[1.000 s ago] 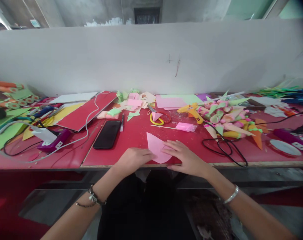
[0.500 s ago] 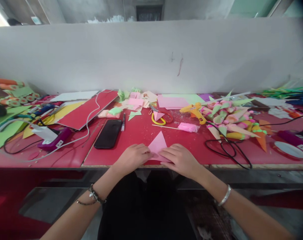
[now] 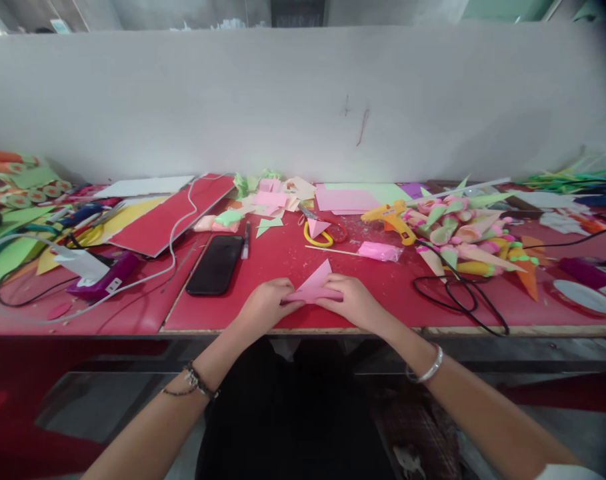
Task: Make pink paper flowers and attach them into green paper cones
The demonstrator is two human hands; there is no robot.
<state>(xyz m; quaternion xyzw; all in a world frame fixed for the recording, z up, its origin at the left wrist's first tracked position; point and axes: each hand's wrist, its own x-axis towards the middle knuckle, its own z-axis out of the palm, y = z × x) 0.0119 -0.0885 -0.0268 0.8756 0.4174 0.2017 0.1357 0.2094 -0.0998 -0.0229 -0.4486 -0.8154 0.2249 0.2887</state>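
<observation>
Pink paper [image 3: 315, 285] between both hands, pinched in each grip, its point projecting beyond

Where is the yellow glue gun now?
In the head view, the yellow glue gun lies on the red table, right of the scissors, beside the heap of paper cones.
</observation>
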